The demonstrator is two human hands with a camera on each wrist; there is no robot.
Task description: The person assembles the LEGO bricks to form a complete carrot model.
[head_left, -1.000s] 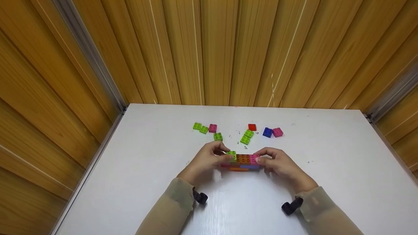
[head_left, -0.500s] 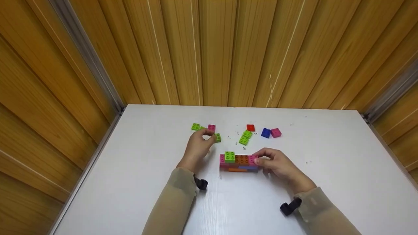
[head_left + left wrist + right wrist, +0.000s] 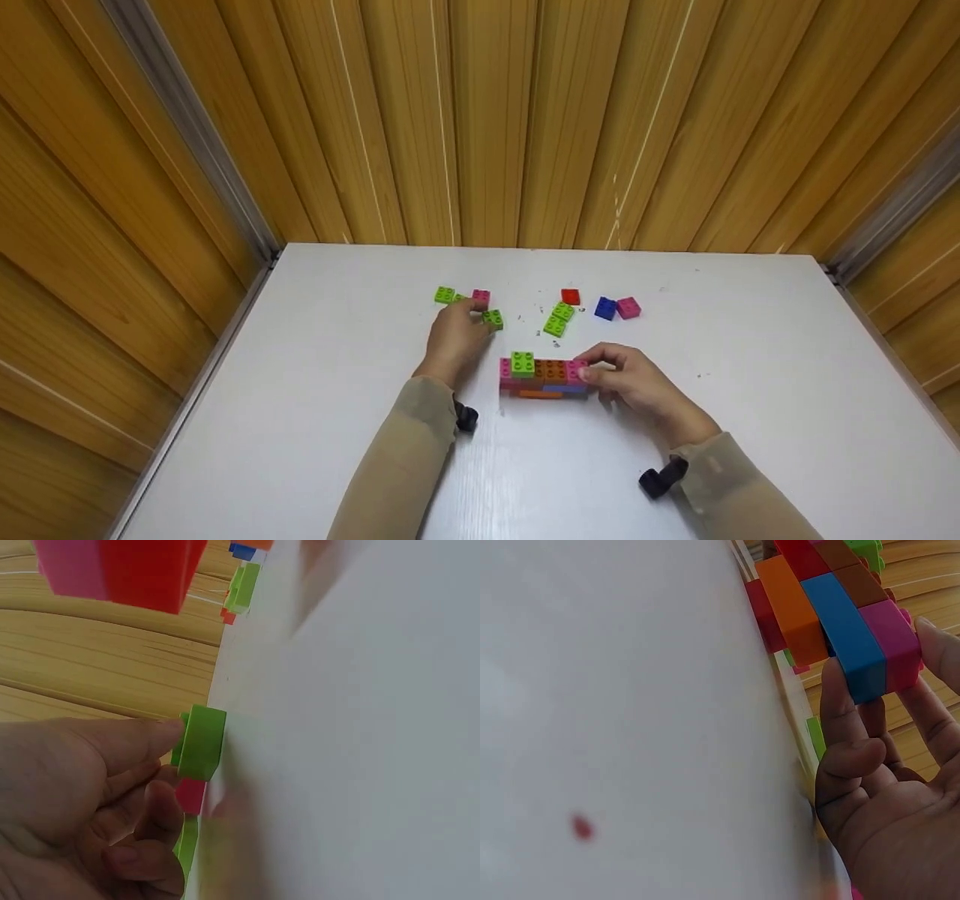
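My left hand (image 3: 456, 337) reaches to a loose green toy building brick (image 3: 493, 319), pinching it at its sides. In the left wrist view the thumb lies against the studded side of this green brick (image 3: 202, 742). My right hand (image 3: 637, 386) grips the right end of a stack of joined bricks (image 3: 553, 371), holding it level. Along the stack's top run pink and brown bricks, with one green brick (image 3: 523, 364) raised near the left end. From below, the right wrist view shows a blue brick (image 3: 845, 630) and an orange brick (image 3: 791, 611).
Beyond my left hand lie more green bricks (image 3: 445, 295) and a dark pink brick (image 3: 481, 297). Two green bricks (image 3: 559, 319), a red brick (image 3: 570, 296), a blue brick (image 3: 605, 308) and a pink brick (image 3: 628, 307) lie farther right. Wood-patterned panels (image 3: 495, 150) rise behind the white table (image 3: 300, 420).
My left hand has let go of the stack's left end, moved up and left, and taken hold of a loose green brick. My right hand stays on the stack.
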